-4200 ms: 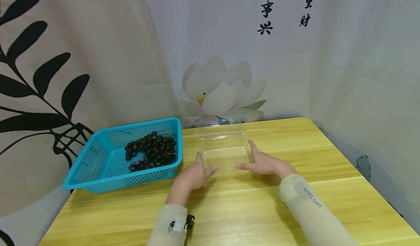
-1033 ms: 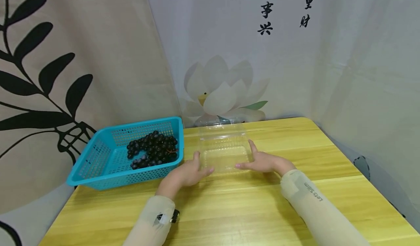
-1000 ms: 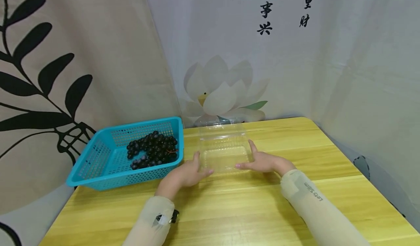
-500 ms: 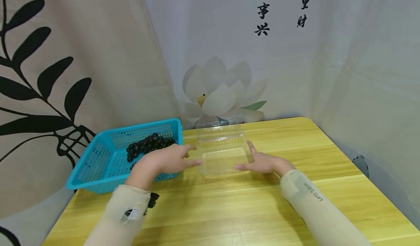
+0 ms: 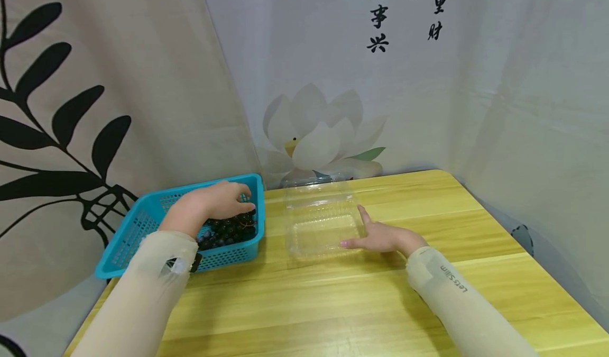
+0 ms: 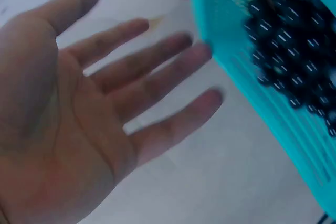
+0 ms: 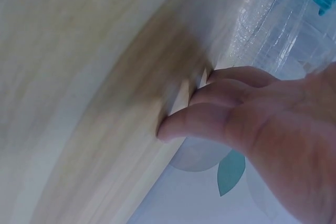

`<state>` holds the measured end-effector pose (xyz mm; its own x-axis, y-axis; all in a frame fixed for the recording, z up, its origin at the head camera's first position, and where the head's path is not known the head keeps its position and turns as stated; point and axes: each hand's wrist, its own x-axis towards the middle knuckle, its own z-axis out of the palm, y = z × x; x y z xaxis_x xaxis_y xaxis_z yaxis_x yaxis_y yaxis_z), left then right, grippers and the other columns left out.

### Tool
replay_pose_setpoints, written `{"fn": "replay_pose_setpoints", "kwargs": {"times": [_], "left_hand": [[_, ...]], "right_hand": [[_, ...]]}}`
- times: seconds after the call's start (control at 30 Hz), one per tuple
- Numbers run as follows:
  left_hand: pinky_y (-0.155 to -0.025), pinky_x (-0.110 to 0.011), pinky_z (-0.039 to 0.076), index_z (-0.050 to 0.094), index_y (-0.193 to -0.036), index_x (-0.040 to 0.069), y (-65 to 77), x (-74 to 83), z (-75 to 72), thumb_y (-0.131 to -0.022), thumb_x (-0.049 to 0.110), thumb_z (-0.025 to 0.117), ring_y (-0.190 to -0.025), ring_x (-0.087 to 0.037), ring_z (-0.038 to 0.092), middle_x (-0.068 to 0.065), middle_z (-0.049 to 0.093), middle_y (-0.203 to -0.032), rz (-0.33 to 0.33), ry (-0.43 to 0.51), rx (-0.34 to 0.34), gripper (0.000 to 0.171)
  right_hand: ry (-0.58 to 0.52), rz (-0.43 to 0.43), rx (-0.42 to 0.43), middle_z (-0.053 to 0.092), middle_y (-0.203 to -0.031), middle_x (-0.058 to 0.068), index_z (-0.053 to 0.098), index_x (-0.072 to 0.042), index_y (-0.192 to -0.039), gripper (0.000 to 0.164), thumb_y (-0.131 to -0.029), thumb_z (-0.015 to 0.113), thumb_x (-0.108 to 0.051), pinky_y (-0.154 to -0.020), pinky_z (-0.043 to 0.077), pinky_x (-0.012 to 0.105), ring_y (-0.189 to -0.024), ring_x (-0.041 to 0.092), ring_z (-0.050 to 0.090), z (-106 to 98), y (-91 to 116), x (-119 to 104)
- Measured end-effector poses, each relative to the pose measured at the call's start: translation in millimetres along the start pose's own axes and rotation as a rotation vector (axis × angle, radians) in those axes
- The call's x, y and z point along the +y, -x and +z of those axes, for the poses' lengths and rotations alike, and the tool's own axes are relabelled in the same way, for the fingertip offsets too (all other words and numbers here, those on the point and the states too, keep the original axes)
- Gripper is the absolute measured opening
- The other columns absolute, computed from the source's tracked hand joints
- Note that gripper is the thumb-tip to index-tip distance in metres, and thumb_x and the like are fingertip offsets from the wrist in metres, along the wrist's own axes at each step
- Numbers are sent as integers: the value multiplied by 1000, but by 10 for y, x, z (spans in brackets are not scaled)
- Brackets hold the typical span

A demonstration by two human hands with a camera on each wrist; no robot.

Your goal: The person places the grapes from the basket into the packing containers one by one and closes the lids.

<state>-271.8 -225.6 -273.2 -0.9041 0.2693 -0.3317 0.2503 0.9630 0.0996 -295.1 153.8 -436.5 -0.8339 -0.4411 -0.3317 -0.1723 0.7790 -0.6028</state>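
My left hand [image 5: 214,201] is over the blue plastic basket [image 5: 108,261], above the dark grapes [image 5: 233,232] heaped in its right part. In the left wrist view the palm and spread fingers hold nothing, and the grapes [image 6: 294,51] lie beyond the fingertips. The hand covers part of the bunch in the head view. A clear plastic clamshell box [image 5: 323,232] stands on the table with its lid raised at the back. Against its right side is my right hand [image 5: 387,236], thumb and index finger spread around the near corner; its other fingertips touch the tabletop in the right wrist view.
The yellow wood-grain table [image 5: 304,314] has its back edge by a printed cloth curtain [image 5: 418,98]. The basket is at the table's left side, with a narrow gap between it and the box.
My left hand has left the box's left side, moving left and up over the basket. The right hand stays by the box.
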Motion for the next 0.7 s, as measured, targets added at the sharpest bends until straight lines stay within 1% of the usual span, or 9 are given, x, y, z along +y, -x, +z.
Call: {"fn": "replay_pose_setpoints", "kwargs": {"times": [0.13, 0.2, 0.27, 0.33, 0.4, 0.43, 0.5, 0.63, 0.7], "left_hand": [[-108, -59, 54, 53, -154, 3, -114, -150, 28, -109, 27, 61, -138, -43, 58, -25, 54, -157, -27, -77, 18, 52], [-106, -59, 55, 53, -155, 3, -165, -217, 47, -108, 22, 63, -137, -45, 58, -25, 56, -155, -51, -110, 29, 51], [-104, -59, 56, 54, -155, 6, -210, -272, 63, -107, 17, 63, -135, -44, 60, -23, 58, -154, -78, -136, 41, 50], [-98, -55, 58, 56, -153, 8, -253, -322, 72, -106, 13, 62, -127, -41, 64, -22, 61, -150, -100, -164, 53, 47], [-94, -52, 58, 59, -151, 10, -284, -347, 74, -106, 10, 61, -120, -37, 66, -20, 64, -146, -106, -184, 65, 45], [-91, -49, 58, 60, -150, 10, -302, -353, 77, -105, 8, 60, -119, -36, 66, -20, 64, -146, -104, -183, 70, 45], [-92, -49, 59, 60, -150, 9, -360, -381, 106, -105, 8, 62, -121, -36, 66, -20, 63, -148, -95, -166, 66, 46], [-99, -54, 59, 56, -154, 9, -466, -419, 201, -101, 15, 73, -134, -42, 60, -20, 58, -155, -84, -118, 46, 56], [-102, -57, 58, 53, -157, 9, -503, -432, 247, -99, 19, 77, -137, -44, 58, -21, 56, -157, -84, -94, 31, 63]], "right_hand": [[3, 1, 2, 48, -156, 38, -27, -13, -167, 140, -88, 65, -82, -127, 34, 65, -146, 50, 51, 3, -5, 5], [4, 4, 2, 47, -157, 38, -27, -13, -167, 139, -88, 65, -82, -127, 34, 65, -147, 51, 50, 3, -3, 3], [7, 7, 4, 45, -158, 38, -27, -13, -167, 139, -88, 65, -81, -127, 34, 65, -148, 51, 49, 3, 0, -3], [11, 9, 6, 44, -160, 38, -26, -13, -167, 138, -89, 65, -81, -128, 34, 64, -150, 50, 47, 1, 5, -9], [13, 13, 7, 41, -161, 38, -26, -13, -167, 138, -89, 65, -81, -128, 33, 65, -151, 51, 44, -2, 12, -10], [14, 14, 8, 41, -162, 38, -26, -13, -167, 138, -89, 65, -81, -128, 33, 65, -152, 51, 43, -3, 14, -9], [12, 17, 6, 40, -162, 38, -27, -14, -167, 139, -88, 65, -81, -128, 32, 65, -153, 51, 42, -6, 19, -3], [11, 12, 5, 41, -162, 37, -26, -14, -167, 139, -88, 65, -82, -128, 32, 64, -153, 50, 43, -1, 11, 6], [11, 11, 5, 41, -162, 37, -26, -14, -167, 139, -88, 65, -82, -129, 32, 64, -153, 50, 43, 4, 5, 5]]}}
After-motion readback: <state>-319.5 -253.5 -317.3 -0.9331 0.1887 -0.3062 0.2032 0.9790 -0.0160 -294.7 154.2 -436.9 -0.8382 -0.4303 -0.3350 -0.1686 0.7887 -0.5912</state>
